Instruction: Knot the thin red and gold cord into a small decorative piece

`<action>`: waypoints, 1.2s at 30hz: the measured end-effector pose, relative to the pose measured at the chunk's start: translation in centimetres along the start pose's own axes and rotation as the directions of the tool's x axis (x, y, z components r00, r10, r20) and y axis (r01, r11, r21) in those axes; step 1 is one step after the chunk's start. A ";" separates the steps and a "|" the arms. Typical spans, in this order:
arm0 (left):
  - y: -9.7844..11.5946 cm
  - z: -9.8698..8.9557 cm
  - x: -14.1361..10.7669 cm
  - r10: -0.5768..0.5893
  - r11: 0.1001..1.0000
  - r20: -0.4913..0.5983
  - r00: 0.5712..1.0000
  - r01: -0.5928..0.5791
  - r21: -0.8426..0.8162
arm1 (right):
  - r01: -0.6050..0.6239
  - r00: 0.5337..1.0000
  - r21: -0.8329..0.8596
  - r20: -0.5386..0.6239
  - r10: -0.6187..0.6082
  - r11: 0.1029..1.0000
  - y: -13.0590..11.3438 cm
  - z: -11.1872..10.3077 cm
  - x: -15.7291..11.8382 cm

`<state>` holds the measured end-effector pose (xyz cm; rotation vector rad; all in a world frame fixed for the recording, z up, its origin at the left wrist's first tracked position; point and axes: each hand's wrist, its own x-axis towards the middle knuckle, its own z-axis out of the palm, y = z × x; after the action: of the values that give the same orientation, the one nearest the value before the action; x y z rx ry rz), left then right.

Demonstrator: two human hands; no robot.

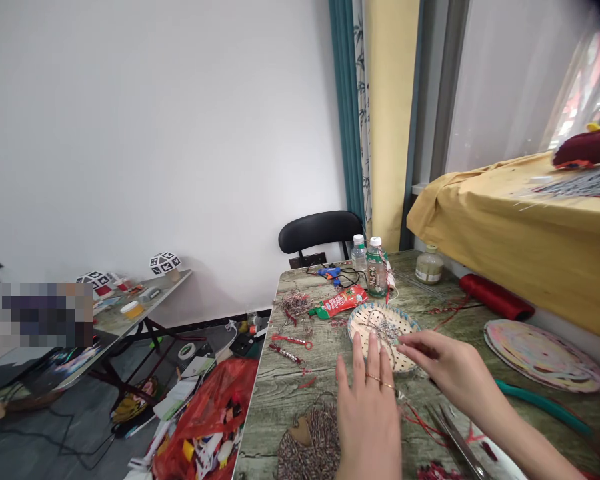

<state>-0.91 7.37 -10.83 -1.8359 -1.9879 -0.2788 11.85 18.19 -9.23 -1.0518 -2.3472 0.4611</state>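
Observation:
A shallow round woven basket with a blue-laced rim stands on the wood-patterned table. Small silvery pieces lie in a loose cluster inside it. My left hand, a thin ring on one finger, stretches over the basket's near side with its fingers apart. From the right my right hand reaches over the rim, thumb and fingertips pinched together beside the silvery pieces. Whatever is between those fingertips is too small to make out. Metal scissors lie below my right wrist, among red cords.
Behind the basket are a red-and-green pouch, a green-labelled bottle and a blue glue gun. A red ribbon roll, a flat multicoloured disc and teal-handled pliers lie right. A dark knitted piece lies near left.

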 end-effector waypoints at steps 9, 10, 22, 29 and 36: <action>-1.7 -0.7 -1.0 0.082 0.909 0.031 0.996 -0.062 -0.411 | -0.273 0.916 -0.123 0.268 0.297 0.954 4.7 4.9 3.8; -1.8 -1.2 -1.1 0.102 0.832 0.000 0.995 -0.085 -0.548 | -0.282 0.918 -0.084 0.266 0.294 0.956 4.5 4.8 3.7; -0.4 -5.5 0.5 -0.140 -0.772 0.202 0.969 0.021 -0.636 | -0.200 0.980 0.680 0.151 0.132 0.705 -6.7 -1.8 -3.1; 0.5 -5.8 0.0 -0.054 -0.856 0.136 0.989 0.025 -0.516 | -0.331 0.935 0.802 0.350 0.057 0.498 -7.6 -1.6 -3.4; 0.5 -8.1 -0.9 0.031 -0.823 0.238 0.971 0.159 -0.545 | -0.361 0.928 0.887 0.373 0.014 0.287 -8.3 -2.4 -4.8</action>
<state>1.03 3.21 -4.02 -1.7922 -1.1116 -3.9273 11.11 9.41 -4.68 -0.6191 -1.5413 1.9539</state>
